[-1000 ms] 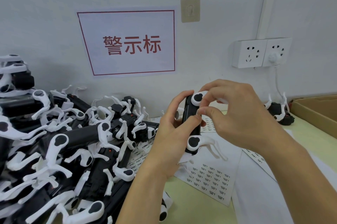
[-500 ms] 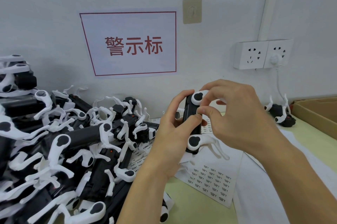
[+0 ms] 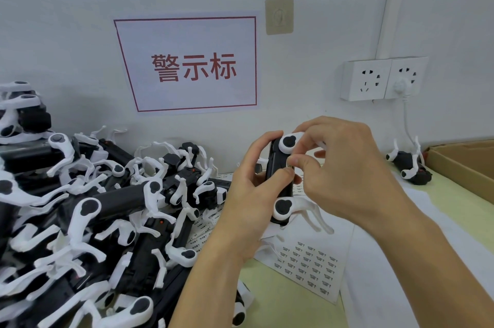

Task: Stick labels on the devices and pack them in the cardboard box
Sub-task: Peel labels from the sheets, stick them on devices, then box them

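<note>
Left hand point(image 3: 251, 191) grips device point(image 3: 280, 180) upright above label sheet point(image 3: 307, 261), steadying it; right hand point(image 3: 344, 167) pinches label against body.

The left hand point(image 3: 248, 204) grips a black device point(image 3: 280, 175) upright above the counter point(image 3: 454, 210), while the right hand point(image 3: 344, 167) pinches at its face. A label sheet point(image 3: 307, 266) lies beneath, a device pile point(image 3: 93, 220) to the left, a cardboard box point(image 3: 465, 164) to the right.
</note>
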### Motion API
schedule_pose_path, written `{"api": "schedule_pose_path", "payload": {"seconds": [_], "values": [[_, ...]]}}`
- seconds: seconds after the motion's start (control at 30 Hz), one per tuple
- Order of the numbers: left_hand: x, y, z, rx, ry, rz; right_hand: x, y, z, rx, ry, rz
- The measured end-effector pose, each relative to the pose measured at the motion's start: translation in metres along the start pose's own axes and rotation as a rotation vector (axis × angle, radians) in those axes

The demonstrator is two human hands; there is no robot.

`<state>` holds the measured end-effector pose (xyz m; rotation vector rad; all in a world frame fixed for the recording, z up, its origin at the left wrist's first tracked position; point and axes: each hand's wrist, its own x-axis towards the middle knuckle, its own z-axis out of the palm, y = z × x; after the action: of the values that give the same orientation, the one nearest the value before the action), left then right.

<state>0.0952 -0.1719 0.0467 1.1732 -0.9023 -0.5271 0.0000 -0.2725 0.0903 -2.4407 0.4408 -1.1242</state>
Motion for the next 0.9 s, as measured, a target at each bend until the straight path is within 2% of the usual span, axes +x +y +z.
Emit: {"api": "schedule_pose_path", "payload": {"seconds": [0.13, 0.5, 0.63, 0.7, 0.83, 0.9], "values": [[-0.001, -0.001, -0.002, 0.07, -0.017, 0.017, 0.001, -0.002, 0.002, 0.001, 0.02, 0.078], [-0.001, -0.001, 0.0, 0.067, -0.007, -0.004, 0.002, -0.004, 0.003, 0.069, 0.023, 0.214], [-0.001, 0.0, 0.0, 0.014, 0.002, -0.039, 0.004, 0.001, -0.002, -0.022, 0.014, 0.233], [0.0, 0.0, 0.0, -0.001, 0.009, -0.048, 0.004, 0.004, -0.008, -0.011, -0.031, 0.243], [0.0, -0.002, 0.001, -0.039, 0.031, -0.057, 0.003, 0.006, -0.014, 0.059, -0.238, 0.286], [0.0, -0.001, 0.0, -0.052, 0.039, -0.05, 0.002, 0.007, -0.015, 0.147, -0.274, 0.314]]}}
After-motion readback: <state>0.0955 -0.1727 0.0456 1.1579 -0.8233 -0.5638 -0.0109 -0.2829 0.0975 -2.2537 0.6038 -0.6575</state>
